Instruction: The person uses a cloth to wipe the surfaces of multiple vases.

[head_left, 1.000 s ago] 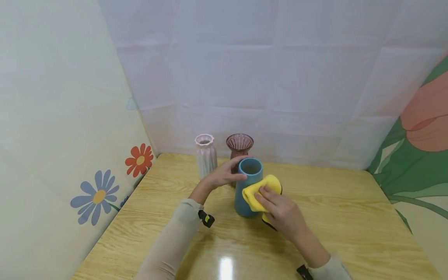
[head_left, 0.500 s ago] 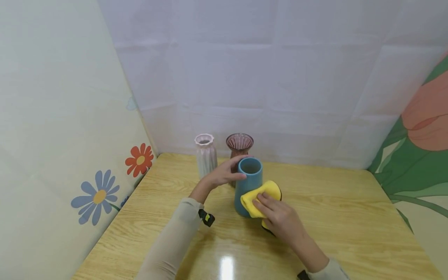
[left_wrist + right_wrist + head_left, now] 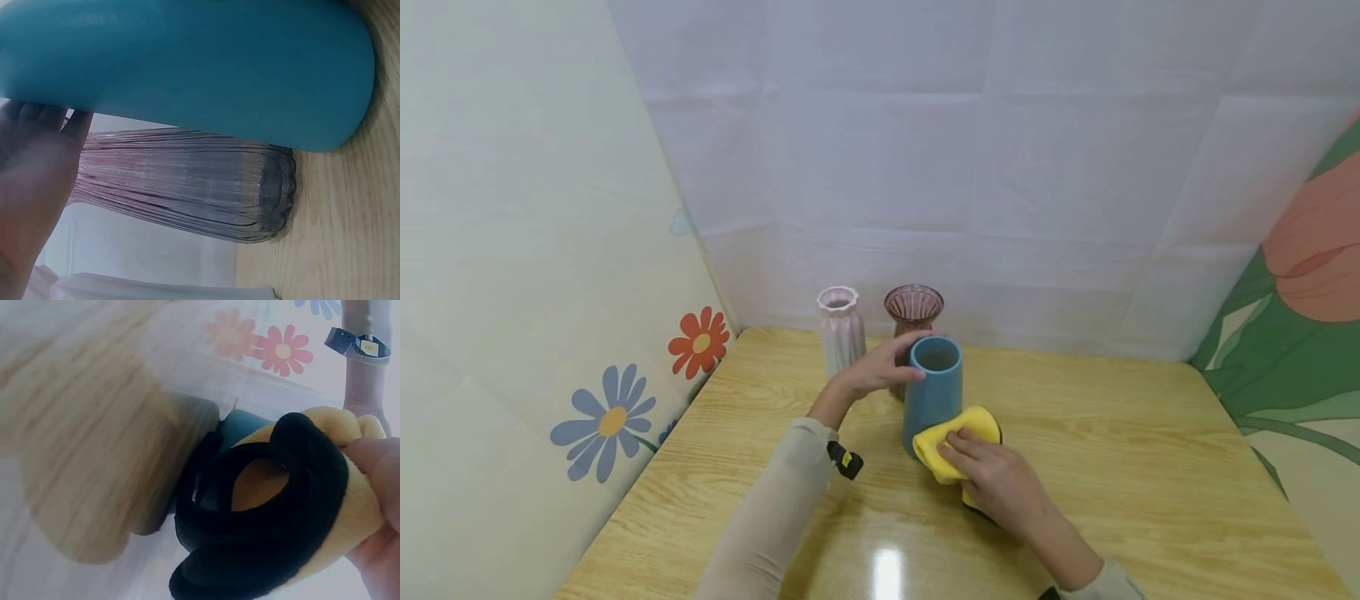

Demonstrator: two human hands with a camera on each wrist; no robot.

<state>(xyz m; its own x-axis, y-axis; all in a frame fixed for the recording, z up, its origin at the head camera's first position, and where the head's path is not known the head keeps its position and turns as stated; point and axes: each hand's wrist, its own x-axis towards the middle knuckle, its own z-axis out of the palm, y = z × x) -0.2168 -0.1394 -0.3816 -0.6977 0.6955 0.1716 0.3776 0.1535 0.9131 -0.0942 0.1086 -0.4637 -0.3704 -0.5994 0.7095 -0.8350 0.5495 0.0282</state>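
A blue vase (image 3: 931, 402) stands upright on the table, its mouth facing up. My left hand (image 3: 880, 370) grips it near the rim, thumb on the near side and fingers behind. In the left wrist view the blue vase (image 3: 206, 69) crosses the top, and the fingers of my left hand (image 3: 34, 162) lie against its side. With my right hand (image 3: 1000, 479) I hold a folded yellow cloth (image 3: 958, 437) against the vase's lower right side. The cloth's dark edging (image 3: 262, 519) fills much of the right wrist view.
Behind the blue vase stands a purple ribbed glass vase (image 3: 913, 307), partly hidden. A pale pink fluted vase (image 3: 842, 337) is to its left. The wooden table (image 3: 1112, 433) ends at a white cloth backdrop (image 3: 1052, 250); a flower-patterned sheet (image 3: 512, 275) hangs along the left.
My right hand has slid the yellow cloth down the blue vase from about mid-height to near its base. The left hand has stayed at the rim.
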